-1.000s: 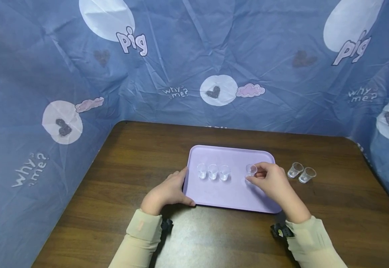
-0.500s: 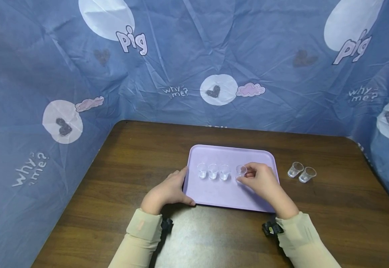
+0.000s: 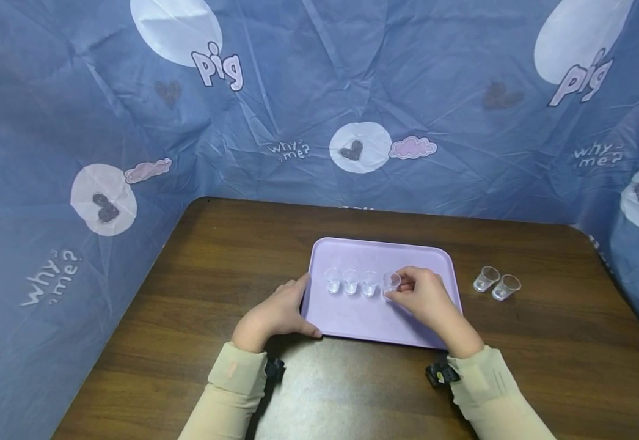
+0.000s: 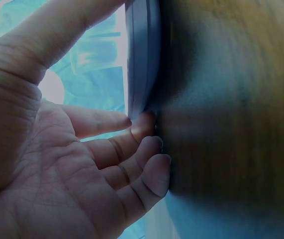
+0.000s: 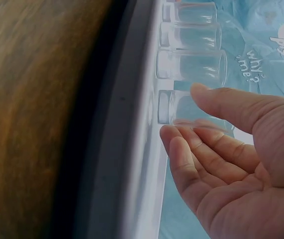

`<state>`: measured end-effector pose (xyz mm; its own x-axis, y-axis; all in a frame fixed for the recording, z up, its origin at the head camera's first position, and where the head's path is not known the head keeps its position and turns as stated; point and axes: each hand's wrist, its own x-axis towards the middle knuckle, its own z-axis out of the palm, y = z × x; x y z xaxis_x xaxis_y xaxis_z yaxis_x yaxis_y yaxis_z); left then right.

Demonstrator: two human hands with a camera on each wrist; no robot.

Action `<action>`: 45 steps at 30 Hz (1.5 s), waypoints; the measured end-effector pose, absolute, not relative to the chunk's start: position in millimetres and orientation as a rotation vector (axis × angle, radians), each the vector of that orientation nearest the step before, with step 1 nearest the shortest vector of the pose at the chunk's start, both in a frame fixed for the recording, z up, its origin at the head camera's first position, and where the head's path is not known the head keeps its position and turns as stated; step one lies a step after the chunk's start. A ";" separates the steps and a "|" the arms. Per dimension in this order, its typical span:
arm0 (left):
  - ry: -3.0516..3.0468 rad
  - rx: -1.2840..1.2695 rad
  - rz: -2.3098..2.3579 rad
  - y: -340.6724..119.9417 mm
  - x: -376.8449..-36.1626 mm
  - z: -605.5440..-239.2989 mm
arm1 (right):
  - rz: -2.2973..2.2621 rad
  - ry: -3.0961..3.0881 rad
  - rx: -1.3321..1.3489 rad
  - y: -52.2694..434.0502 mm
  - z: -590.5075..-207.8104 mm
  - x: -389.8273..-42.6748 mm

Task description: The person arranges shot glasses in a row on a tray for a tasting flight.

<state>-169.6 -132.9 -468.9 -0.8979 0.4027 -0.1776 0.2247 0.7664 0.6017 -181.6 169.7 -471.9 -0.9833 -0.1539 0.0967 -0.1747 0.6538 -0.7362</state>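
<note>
My right hand [image 3: 425,297] pinches a small clear shot glass [image 3: 391,280] between thumb and fingers, upright over the purple tray [image 3: 347,319]. In the right wrist view the held glass [image 5: 165,107] has its base right at the tray surface. Left of it, three similar glasses [image 3: 369,283] stand in a row on the tray, a narrow gap away from the held one. My left hand [image 3: 275,313] rests against the tray's left side, its thumb at the near corner. From the left wrist, its loosely bent fingers [image 4: 154,174] touch the table beside the tray rim [image 4: 141,59].
Two more clear shot glasses, one [image 3: 486,279] slightly behind the other [image 3: 506,288], stand on the wooden table [image 3: 231,244] right of the tray. A blue printed cloth [image 3: 275,91] hangs behind the table and along its sides.
My right hand has moved left across the tray with the shot glass, bringing it close to the row of three. The left hand and the tray have stayed in place.
</note>
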 end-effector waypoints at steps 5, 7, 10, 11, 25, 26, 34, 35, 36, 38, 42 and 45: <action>2.663 0.479 0.857 -132.5 -169.8 -468.1 | 1.249 -2.845 0.274 170.1 -473.7 -182.7; 2.663 0.477 0.861 -132.4 -169.6 -467.8 | 1.253 -2.840 0.287 169.7 -474.3 -183.0; 2.662 0.473 0.862 -132.3 -169.5 -467.7 | 1.257 -2.835 0.301 169.0 -474.7 -182.7; 2.662 0.473 0.863 -132.3 -169.5 -467.9 | 1.257 -2.833 0.303 168.9 -474.7 -182.6; 2.673 0.507 0.880 -132.6 -168.9 -469.1 | 1.286 -2.841 0.299 167.7 -475.3 -181.9; 2.673 0.507 0.878 -132.6 -168.8 -469.2 | 1.286 -2.844 0.298 167.7 -475.3 -181.8; 2.679 0.507 0.874 -132.6 -168.5 -470.5 | 1.329 -2.844 0.279 170.1 -474.3 -179.8; 2.680 0.506 0.871 -132.7 -168.5 -470.7 | 1.340 -2.846 0.277 170.9 -473.8 -179.4; 2.682 0.505 0.869 -132.6 -168.8 -471.0 | 1.351 -2.847 0.274 171.9 -473.3 -179.1; 2.685 0.499 0.867 -132.4 -169.3 -471.1 | 1.377 -2.838 0.276 174.3 -472.7 -178.3; 2.686 0.485 0.863 -132.0 -169.6 -470.5 | 1.402 -2.822 0.295 181.6 -469.1 -176.3; 2.686 0.483 0.861 -131.9 -169.6 -470.5 | 1.382 -2.814 0.296 188.1 -464.3 -174.2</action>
